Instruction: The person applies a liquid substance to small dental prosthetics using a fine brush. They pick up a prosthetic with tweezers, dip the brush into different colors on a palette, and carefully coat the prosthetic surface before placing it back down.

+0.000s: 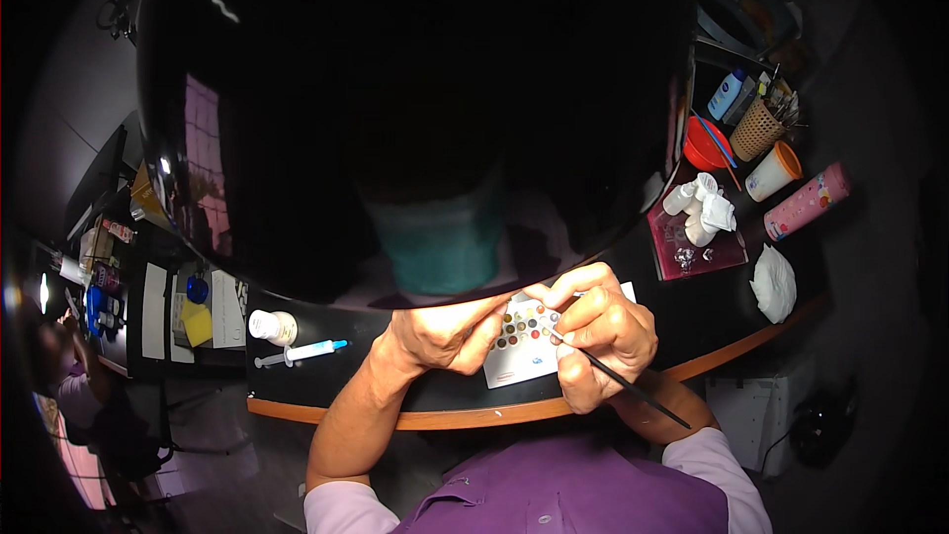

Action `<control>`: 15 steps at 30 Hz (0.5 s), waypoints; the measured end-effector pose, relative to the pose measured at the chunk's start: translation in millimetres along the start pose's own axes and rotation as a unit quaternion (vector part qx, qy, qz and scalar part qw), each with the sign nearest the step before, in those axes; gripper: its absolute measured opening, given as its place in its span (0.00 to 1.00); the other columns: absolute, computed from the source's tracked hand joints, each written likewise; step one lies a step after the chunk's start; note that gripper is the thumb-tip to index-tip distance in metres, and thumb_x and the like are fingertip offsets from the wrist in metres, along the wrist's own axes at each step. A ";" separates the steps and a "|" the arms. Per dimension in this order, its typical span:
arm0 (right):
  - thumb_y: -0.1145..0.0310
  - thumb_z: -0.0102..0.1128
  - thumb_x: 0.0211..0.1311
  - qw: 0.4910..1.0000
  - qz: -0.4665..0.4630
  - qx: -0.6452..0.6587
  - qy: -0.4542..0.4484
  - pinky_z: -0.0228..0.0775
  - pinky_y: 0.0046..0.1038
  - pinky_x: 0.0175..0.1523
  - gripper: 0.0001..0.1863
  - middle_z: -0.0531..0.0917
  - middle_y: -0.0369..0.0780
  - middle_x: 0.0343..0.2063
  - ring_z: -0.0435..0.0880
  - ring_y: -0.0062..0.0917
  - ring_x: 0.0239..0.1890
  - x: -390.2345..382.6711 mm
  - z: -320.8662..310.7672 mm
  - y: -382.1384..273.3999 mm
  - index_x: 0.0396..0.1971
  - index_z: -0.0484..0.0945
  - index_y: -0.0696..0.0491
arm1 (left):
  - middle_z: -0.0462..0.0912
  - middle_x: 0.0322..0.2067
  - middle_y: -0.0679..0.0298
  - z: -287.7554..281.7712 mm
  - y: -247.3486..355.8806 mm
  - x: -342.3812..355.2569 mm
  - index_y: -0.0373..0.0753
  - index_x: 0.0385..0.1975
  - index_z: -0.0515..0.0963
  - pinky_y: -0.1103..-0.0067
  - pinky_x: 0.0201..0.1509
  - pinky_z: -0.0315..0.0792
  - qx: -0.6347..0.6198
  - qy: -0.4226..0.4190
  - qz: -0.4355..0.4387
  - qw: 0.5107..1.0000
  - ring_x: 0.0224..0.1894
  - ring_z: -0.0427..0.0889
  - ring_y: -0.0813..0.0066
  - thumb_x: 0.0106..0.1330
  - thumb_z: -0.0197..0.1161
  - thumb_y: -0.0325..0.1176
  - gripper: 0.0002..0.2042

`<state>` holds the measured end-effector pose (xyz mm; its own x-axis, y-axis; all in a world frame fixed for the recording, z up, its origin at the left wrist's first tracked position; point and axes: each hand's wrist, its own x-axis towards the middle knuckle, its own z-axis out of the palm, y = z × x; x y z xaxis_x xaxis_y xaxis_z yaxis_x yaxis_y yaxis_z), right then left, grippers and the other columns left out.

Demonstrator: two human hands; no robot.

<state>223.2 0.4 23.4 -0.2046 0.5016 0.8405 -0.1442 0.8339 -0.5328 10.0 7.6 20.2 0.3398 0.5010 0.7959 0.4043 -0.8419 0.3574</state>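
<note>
Right hand (608, 334) pinched a thin black stick (641, 394) over the dotted card (522, 352) between both hands; left hand (450, 338) curled, hold unclear. Fine handwork seemed underway, next calling for steadiness.

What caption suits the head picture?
A right hand holds a thin black stick by a white card of coloured dots; left hand alongside.

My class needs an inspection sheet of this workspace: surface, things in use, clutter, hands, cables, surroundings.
Surface: black desk, brown edge.
Things in use: white card with coloured round spots; thin dark tool.
Clutter: syringe and white bottle left; red bowl, pink cylinder, crumpled white wad right.
Hands: right hand grips the tool; left hand at the card's left side, its grip hidden.
Cables: one thin cable beside a pale box.
Surroundings: dim; papers and yellow pad further left.
</note>
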 end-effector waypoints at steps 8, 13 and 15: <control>0.76 0.62 0.52 0.999 0.003 -0.020 -0.027 0.77 0.35 0.42 0.08 0.77 0.40 0.22 0.84 0.38 0.34 4.3 -3.5 -2.4 0.24 0.70 0.55 | 0.82 0.22 0.57 2.5 -2.8 -0.7 0.28 0.34 0.86 0.75 0.28 0.75 -0.004 0.007 0.018 1.000 0.23 0.82 0.66 0.45 0.63 0.23 0.14; 0.77 0.62 0.50 0.999 0.002 -0.027 -0.036 0.78 0.36 0.42 0.09 0.77 0.39 0.21 0.84 0.37 0.34 1.6 -4.2 -1.0 0.23 0.69 0.54 | 0.82 0.22 0.57 1.9 -2.5 -3.0 0.28 0.34 0.86 0.74 0.29 0.75 -0.005 -0.004 0.014 1.000 0.23 0.82 0.65 0.45 0.63 0.22 0.14; 0.77 0.62 0.50 0.999 0.005 -0.029 -0.036 0.78 0.36 0.42 0.09 0.77 0.39 0.21 0.84 0.37 0.34 1.2 -4.5 -1.1 0.23 0.69 0.54 | 0.82 0.22 0.57 1.2 -1.7 -3.2 0.28 0.34 0.86 0.74 0.29 0.75 -0.002 -0.004 0.013 1.000 0.23 0.82 0.65 0.45 0.63 0.22 0.14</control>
<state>227.5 1.2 25.4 -0.2744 0.4941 0.8249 -0.0868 0.8417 -0.5330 9.3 7.6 16.4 0.3563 0.4799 0.8017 0.3910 -0.8559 0.3386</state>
